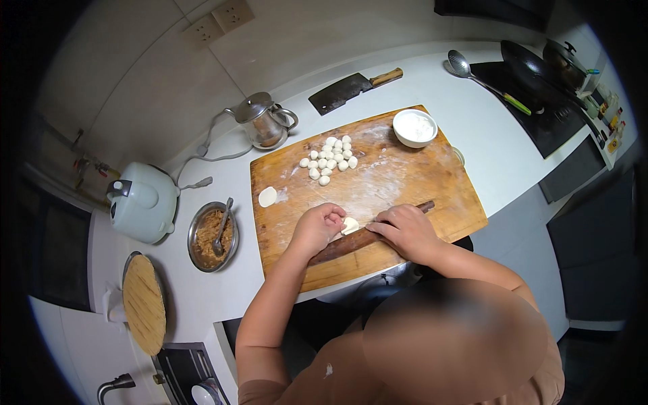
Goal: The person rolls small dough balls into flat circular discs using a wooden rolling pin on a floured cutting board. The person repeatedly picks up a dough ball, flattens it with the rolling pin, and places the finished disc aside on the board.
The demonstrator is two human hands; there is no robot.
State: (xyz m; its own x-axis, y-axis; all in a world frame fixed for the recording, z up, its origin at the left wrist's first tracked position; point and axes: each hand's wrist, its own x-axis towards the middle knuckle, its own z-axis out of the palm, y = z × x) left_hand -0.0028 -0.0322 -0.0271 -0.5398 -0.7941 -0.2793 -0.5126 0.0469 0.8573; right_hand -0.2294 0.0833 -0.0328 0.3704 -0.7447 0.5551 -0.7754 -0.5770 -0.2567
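on the cutting board's point(445, 189) near half, my left hand point(320, 227) pinches the dough piece point(349, 226), seemingly steadying it; my right hand point(408, 231) holds the rolling pin point(347, 246). dough balls point(331, 164) sit on the board's far half, presumably freeing workspace.

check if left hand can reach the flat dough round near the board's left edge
Probably yes: the left hand holds another dough piece, but nothing stands on the board between it and the flat dough round.
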